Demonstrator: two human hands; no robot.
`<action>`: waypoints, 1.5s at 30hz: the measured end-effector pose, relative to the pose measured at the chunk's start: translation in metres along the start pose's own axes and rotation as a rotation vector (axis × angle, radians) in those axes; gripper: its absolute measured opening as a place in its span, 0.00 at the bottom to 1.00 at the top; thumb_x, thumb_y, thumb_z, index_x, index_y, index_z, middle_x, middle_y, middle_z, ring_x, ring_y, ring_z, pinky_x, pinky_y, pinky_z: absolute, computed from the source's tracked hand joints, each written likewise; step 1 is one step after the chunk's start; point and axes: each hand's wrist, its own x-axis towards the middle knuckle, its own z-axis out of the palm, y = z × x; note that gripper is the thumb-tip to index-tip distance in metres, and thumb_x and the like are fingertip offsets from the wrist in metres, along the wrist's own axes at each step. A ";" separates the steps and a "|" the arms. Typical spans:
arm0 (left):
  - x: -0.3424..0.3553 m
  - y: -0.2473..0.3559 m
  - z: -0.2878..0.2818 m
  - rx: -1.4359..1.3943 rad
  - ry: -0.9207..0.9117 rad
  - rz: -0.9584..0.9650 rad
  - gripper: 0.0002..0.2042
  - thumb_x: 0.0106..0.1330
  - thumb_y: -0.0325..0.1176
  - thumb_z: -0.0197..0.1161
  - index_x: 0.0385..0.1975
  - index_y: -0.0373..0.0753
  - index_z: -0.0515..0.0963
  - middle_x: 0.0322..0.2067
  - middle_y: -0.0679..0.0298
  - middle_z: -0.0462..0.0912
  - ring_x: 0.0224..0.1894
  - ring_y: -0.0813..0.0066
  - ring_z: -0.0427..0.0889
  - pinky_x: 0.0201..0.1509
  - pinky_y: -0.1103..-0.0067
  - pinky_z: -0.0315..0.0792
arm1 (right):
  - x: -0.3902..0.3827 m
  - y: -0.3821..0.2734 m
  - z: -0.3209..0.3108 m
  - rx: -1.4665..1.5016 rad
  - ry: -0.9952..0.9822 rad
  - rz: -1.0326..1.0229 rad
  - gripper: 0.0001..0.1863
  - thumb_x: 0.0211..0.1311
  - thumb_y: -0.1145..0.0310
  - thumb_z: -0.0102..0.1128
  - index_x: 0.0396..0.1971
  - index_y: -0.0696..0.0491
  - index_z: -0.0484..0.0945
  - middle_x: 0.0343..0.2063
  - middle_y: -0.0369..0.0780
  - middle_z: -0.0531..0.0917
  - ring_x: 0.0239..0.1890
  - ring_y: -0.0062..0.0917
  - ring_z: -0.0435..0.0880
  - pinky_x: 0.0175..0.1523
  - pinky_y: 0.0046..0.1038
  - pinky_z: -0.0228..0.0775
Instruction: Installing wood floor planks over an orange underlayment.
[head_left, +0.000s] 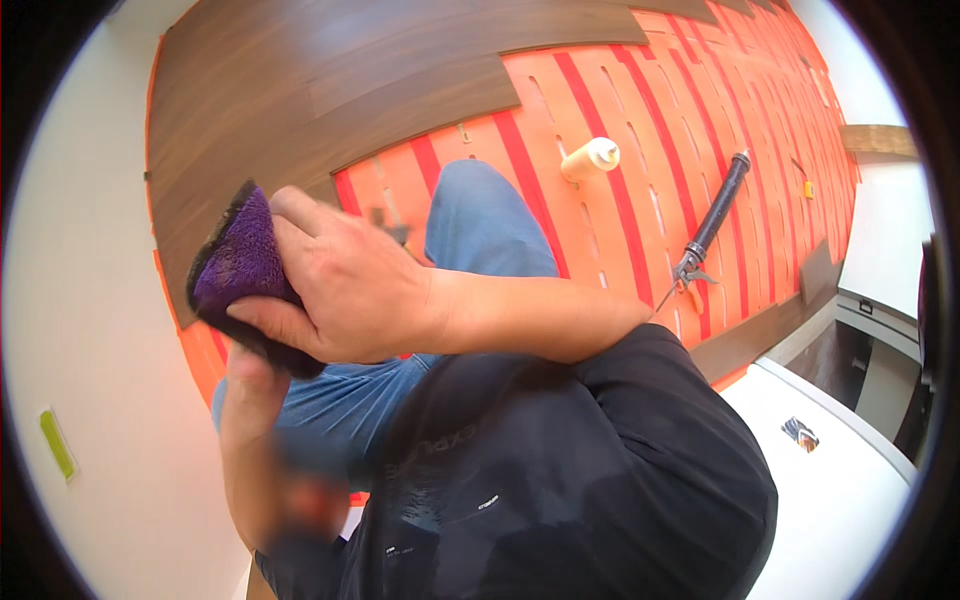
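Observation:
My right hand (335,270) grips a folded purple cloth (240,255) with a dark edge, its fingers and thumb wrapped over it, at the left of the view. My left hand (255,385) is raised just beneath, holding the same cloth from below; most of its fingers are hidden behind it. My knee in blue jeans shows behind my right forearm. Beyond it a cream bottle (585,160) with a white top stands on orange underlay (540,200) striped with red. A long black caulking gun (720,205) with a metal handle lies to the right.
Brown floor planks (300,70) cover the back left, beside a white wall (80,300) bearing a green strip (57,443). A small yellow tool (808,190) lies at the right. Loose planks (820,270), a wooden board (870,138) and a white panel with an outlet hole (760,400) line the right.

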 end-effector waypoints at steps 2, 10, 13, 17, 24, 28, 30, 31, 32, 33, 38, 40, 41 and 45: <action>-0.004 -0.016 -0.010 0.138 0.138 0.025 0.49 0.66 0.66 0.59 0.76 0.37 0.49 0.73 0.58 0.58 0.75 0.62 0.59 0.76 0.64 0.59 | -0.002 0.005 0.004 -0.544 0.126 -0.182 0.33 0.58 0.55 0.66 0.56 0.64 0.72 0.53 0.52 0.74 0.56 0.50 0.72 0.63 0.45 0.63; -0.022 0.018 -0.048 -0.070 0.816 0.435 0.29 0.79 0.51 0.50 0.69 0.34 0.64 0.65 0.56 0.72 0.66 0.58 0.73 0.72 0.59 0.66 | -0.032 0.028 0.024 -0.407 -0.170 -0.261 0.35 0.55 0.73 0.62 0.66 0.59 0.67 0.66 0.55 0.67 0.64 0.50 0.71 0.68 0.48 0.60; -0.065 0.063 -0.073 -0.051 1.235 0.824 0.27 0.78 0.51 0.51 0.65 0.34 0.69 0.62 0.53 0.75 0.63 0.53 0.75 0.72 0.55 0.66 | -0.062 0.062 0.003 -0.535 -0.247 -0.072 0.32 0.55 0.74 0.64 0.63 0.59 0.71 0.67 0.56 0.67 0.67 0.50 0.68 0.70 0.49 0.59; -0.178 0.032 -0.140 0.342 1.561 0.729 0.24 0.78 0.47 0.51 0.62 0.33 0.72 0.59 0.54 0.78 0.59 0.57 0.79 0.67 0.58 0.73 | -0.104 0.093 -0.068 -0.870 -0.265 0.189 0.30 0.61 0.69 0.65 0.63 0.60 0.71 0.70 0.58 0.63 0.71 0.52 0.63 0.72 0.47 0.55; -0.333 -0.193 -0.169 0.676 1.537 -0.533 0.25 0.65 0.33 0.57 0.63 0.32 0.72 0.50 0.54 0.82 0.52 0.65 0.81 0.60 0.69 0.73 | -0.172 0.136 -0.135 -0.993 -0.324 0.635 0.33 0.71 0.58 0.57 0.68 0.64 0.64 0.71 0.61 0.59 0.73 0.56 0.57 0.76 0.49 0.50; -0.351 -0.304 -0.136 0.659 1.321 -0.699 0.40 0.57 0.37 0.65 0.72 0.31 0.59 0.62 0.42 0.76 0.64 0.53 0.77 0.67 0.66 0.70 | -0.159 0.134 -0.112 -1.037 -0.448 0.576 0.34 0.72 0.55 0.56 0.68 0.63 0.64 0.71 0.62 0.58 0.74 0.57 0.56 0.77 0.49 0.49; -0.358 -0.314 -0.117 0.629 1.262 -1.021 0.43 0.55 0.43 0.67 0.72 0.34 0.60 0.60 0.41 0.77 0.63 0.47 0.77 0.65 0.63 0.71 | -0.146 0.132 -0.087 -1.080 -0.520 0.567 0.34 0.71 0.55 0.57 0.69 0.61 0.64 0.71 0.62 0.57 0.74 0.57 0.56 0.77 0.49 0.48; -0.342 -0.307 -0.107 0.630 1.201 -1.168 0.43 0.55 0.44 0.67 0.72 0.36 0.60 0.59 0.41 0.78 0.63 0.46 0.78 0.64 0.62 0.72 | -0.141 0.127 -0.082 -1.167 -0.543 0.605 0.34 0.71 0.55 0.57 0.69 0.60 0.64 0.72 0.62 0.57 0.74 0.58 0.55 0.77 0.49 0.48; -0.341 -0.304 -0.103 0.600 1.244 -1.170 0.43 0.55 0.44 0.67 0.72 0.36 0.60 0.59 0.41 0.78 0.63 0.46 0.78 0.64 0.62 0.72 | -0.141 0.133 -0.084 -1.186 -0.568 0.569 0.34 0.70 0.55 0.58 0.70 0.58 0.64 0.72 0.61 0.56 0.74 0.59 0.54 0.77 0.49 0.47; -0.344 -0.303 -0.100 0.609 1.210 -1.227 0.42 0.55 0.45 0.67 0.71 0.37 0.63 0.59 0.42 0.79 0.62 0.47 0.78 0.64 0.61 0.72 | -0.140 0.137 -0.083 -1.173 -0.600 0.528 0.34 0.70 0.55 0.58 0.70 0.58 0.64 0.72 0.61 0.56 0.74 0.59 0.54 0.77 0.49 0.47; -0.359 -0.313 -0.100 0.552 1.045 -1.402 0.32 0.54 0.44 0.64 0.62 0.41 0.73 0.57 0.45 0.80 0.61 0.49 0.79 0.64 0.54 0.70 | -0.142 0.141 -0.087 -1.183 -0.667 0.499 0.35 0.70 0.54 0.58 0.70 0.58 0.63 0.72 0.61 0.56 0.74 0.58 0.55 0.77 0.50 0.48; -0.357 -0.308 -0.101 0.610 1.060 -1.472 0.29 0.54 0.43 0.63 0.59 0.42 0.76 0.61 0.47 0.77 0.65 0.49 0.75 0.67 0.51 0.66 | -0.143 0.144 -0.087 -1.208 -0.653 0.509 0.36 0.71 0.53 0.57 0.71 0.57 0.63 0.72 0.60 0.57 0.74 0.57 0.55 0.76 0.51 0.50; -0.366 -0.319 -0.099 0.677 1.087 -1.491 0.28 0.55 0.42 0.62 0.59 0.43 0.77 0.63 0.48 0.74 0.68 0.48 0.72 0.68 0.49 0.64 | -0.144 0.145 -0.086 -1.189 -0.700 0.480 0.36 0.71 0.53 0.57 0.71 0.57 0.63 0.72 0.60 0.57 0.74 0.57 0.55 0.76 0.51 0.50; -0.375 -0.337 -0.085 0.661 0.885 -1.576 0.30 0.55 0.45 0.65 0.61 0.45 0.76 0.68 0.51 0.69 0.70 0.50 0.68 0.69 0.45 0.60 | -0.148 0.151 -0.094 -1.192 -0.713 0.478 0.36 0.71 0.52 0.56 0.72 0.57 0.62 0.73 0.60 0.56 0.74 0.56 0.55 0.76 0.50 0.51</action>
